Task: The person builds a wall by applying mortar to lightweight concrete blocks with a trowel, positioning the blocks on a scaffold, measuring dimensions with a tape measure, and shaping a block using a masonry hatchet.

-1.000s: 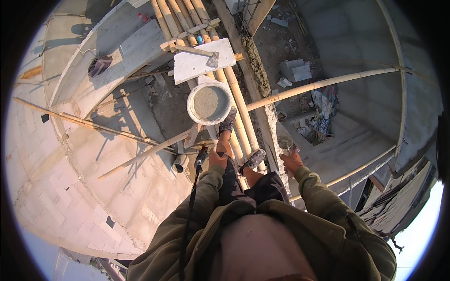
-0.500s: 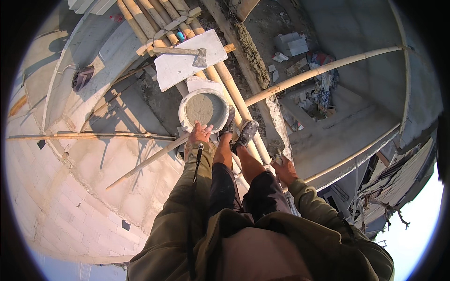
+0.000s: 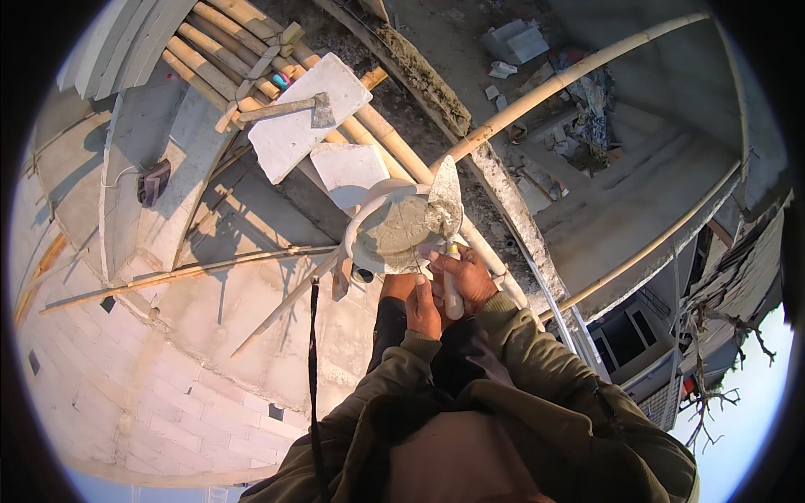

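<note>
My right hand [image 3: 470,278] is closed around the handle of a pointed trowel [image 3: 445,191]. The trowel's blade, smeared with wet mortar, points away from me over the right side of a round bucket [image 3: 356,237]. Grey mortar [image 3: 398,228] lies inside the bucket. At the bucket's near rim my left hand [image 3: 424,312] is closed, thumb upward; its other fingers are mostly hidden, and it appears to grip the rim. Just beyond the bucket lies a white block [image 3: 350,168]. A hatchet [image 3: 289,109] rests on a larger white slab [image 3: 312,138].
Bamboo poles [image 3: 387,134] run beneath me as a platform, with a long pole [image 3: 570,77] crossing to the right. Rubble [image 3: 579,126] lies on the lower floor at right. A pale block wall [image 3: 168,377] stands at left, with a thinner bamboo pole [image 3: 201,267] near it.
My right hand has come in from the right, bringing the trowel up over the bucket. My left hand has shifted right along the near rim, and the bucket has moved right of the blocks.
</note>
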Motion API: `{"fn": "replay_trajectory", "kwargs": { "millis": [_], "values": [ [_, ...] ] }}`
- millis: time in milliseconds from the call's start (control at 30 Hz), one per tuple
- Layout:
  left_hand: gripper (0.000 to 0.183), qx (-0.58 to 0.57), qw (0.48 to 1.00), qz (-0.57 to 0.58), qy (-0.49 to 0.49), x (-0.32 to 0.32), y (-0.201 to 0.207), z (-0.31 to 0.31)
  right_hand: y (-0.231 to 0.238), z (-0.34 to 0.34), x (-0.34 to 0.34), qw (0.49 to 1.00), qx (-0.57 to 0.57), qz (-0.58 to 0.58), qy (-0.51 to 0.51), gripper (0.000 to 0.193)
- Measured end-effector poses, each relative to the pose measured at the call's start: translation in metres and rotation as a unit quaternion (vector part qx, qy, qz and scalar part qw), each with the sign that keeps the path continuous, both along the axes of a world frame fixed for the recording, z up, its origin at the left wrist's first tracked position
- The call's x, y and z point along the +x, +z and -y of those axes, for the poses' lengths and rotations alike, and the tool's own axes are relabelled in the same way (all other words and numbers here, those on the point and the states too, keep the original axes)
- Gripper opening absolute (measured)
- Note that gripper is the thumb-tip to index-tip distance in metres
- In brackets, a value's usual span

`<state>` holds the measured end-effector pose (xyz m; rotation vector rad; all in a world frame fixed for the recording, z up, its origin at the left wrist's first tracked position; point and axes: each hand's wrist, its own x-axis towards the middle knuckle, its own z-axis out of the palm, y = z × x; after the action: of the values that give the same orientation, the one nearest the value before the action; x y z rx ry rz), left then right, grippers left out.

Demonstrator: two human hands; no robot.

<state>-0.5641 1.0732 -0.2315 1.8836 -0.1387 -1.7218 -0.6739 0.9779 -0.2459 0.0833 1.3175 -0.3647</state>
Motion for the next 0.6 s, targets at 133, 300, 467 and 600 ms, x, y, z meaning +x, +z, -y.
{"fn": "replay_trajectory", "kwargs": {
  "millis": [133,300,467,600],
  "values": [
    [0.062,0.006,0.998,-0.053,-0.025,-0.033,0.018,-0.031,0.035,-0.005,-0.02,0.997,0.002,0.04,-0.067,0.02],
    [0.059,-0.08,0.891,-0.038,-0.446,-0.037,0.006,-0.071,0.024,-0.077,-0.08,0.983,0.002,-0.181,-0.036,0.022],
    [0.056,-0.077,0.795,0.101,-0.593,0.009,0.032,-0.087,-0.028,-0.146,-0.151,0.952,0.035,-0.301,-0.048,0.027],
    [0.054,-0.018,0.691,0.151,-0.706,0.061,0.046,-0.068,-0.058,-0.18,-0.176,0.94,0.064,-0.326,-0.08,0.024]
  ]
}}
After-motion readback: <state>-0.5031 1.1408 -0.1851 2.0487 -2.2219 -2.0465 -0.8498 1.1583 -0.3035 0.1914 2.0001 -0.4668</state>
